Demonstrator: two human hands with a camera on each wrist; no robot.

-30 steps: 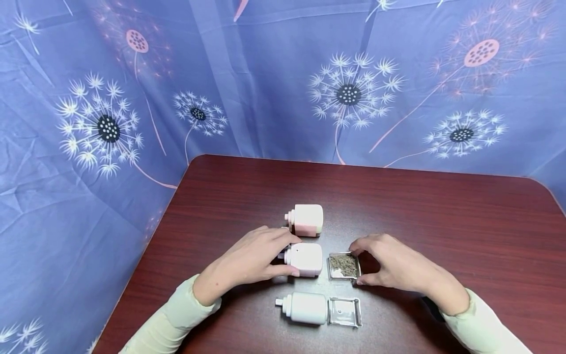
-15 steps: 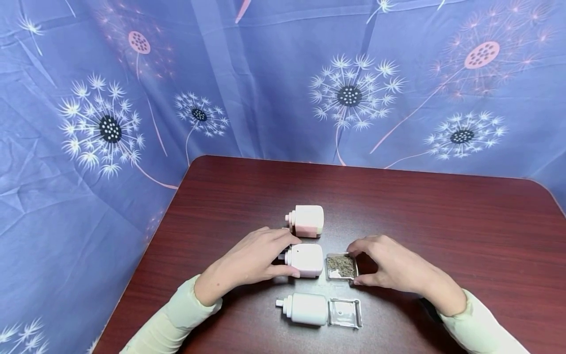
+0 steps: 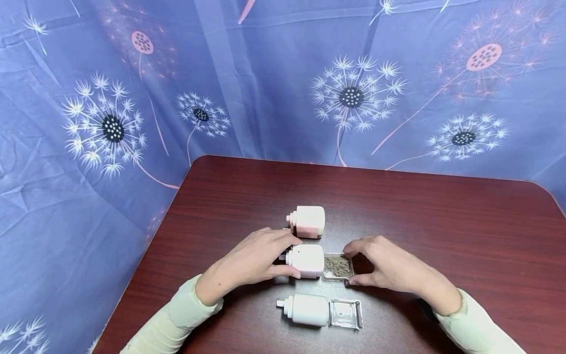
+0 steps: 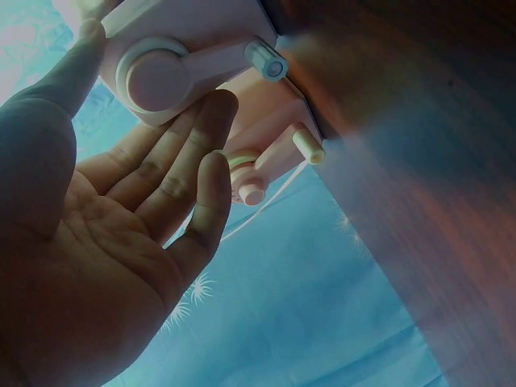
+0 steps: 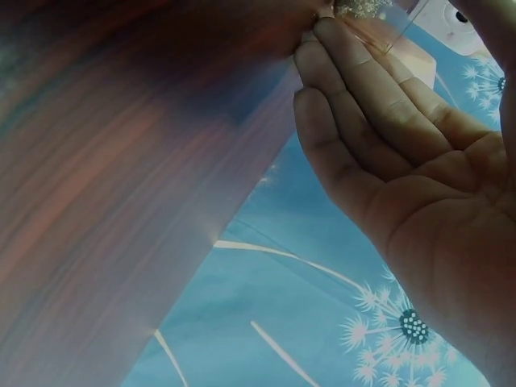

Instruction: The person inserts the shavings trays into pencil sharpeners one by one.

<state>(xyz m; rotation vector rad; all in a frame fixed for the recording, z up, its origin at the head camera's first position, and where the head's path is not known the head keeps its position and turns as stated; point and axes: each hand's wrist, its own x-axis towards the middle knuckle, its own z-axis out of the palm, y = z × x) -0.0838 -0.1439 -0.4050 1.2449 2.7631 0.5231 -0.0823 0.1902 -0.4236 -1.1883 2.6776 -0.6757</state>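
In the head view my left hand [image 3: 254,256] holds a pale pink pump bottle [image 3: 311,260] by its sides, thumb on the near side and fingers on the far side. The bottle lies with its pump to the left. In the left wrist view its pump nozzle [image 4: 272,66] shows beyond the fingers. My right hand [image 3: 391,265] pinches a small transparent square tray [image 3: 338,279] by its right corners. Greenish-brown crumbly material [image 3: 338,266] covers most of the tray, which meets the bottle's base. Only a corner of that material [image 5: 363,8] shows in the right wrist view.
A pink-and-white pump bottle [image 3: 310,221] lies behind the held one. In front lies a whitish pump bottle [image 3: 309,309], with a second transparent tray [image 3: 346,313] at its base. The dark red wooden table [image 3: 420,211] backs onto a blue dandelion-print cloth [image 3: 274,98].
My right hand has slid the filled tray leftward until it meets the middle bottle's base, closing the gap. The left hand keeps its hold on the bottle.
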